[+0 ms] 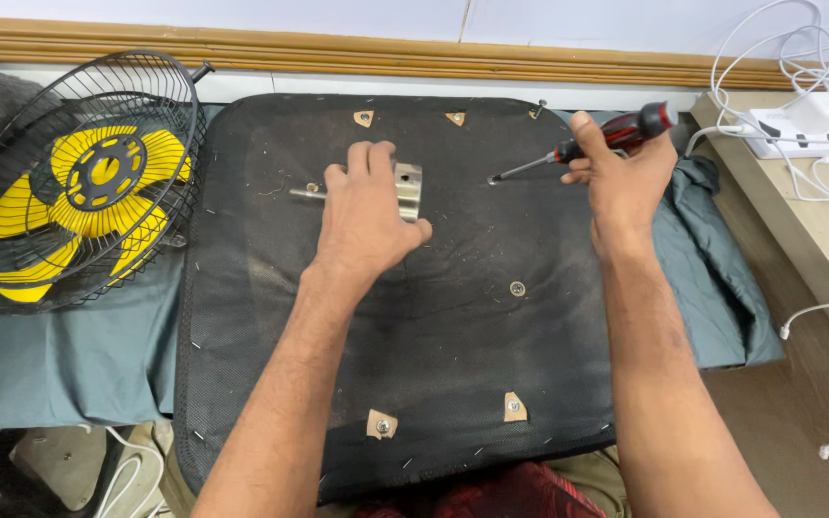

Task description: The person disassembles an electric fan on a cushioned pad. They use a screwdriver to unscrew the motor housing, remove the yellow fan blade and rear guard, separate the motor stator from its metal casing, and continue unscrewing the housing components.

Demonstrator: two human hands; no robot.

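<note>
Near the bottom of the frame my forearms are reaching up: left hand (368,216) is gripping a stiff, probably heavy metal bracket (406,188), right hand (621,168) is clasping the screwdriver (587,144) by its handle.

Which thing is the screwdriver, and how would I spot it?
Find the big black pad in the middle. At its top right corner, the right hand holds the screwdriver. It alone has a red-and-black handle and a thin metal shaft.

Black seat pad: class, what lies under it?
A grey-green cloth shows beneath the seat pad on both sides. Whatever is under the pad's middle is covered and cannot be seen.
</note>
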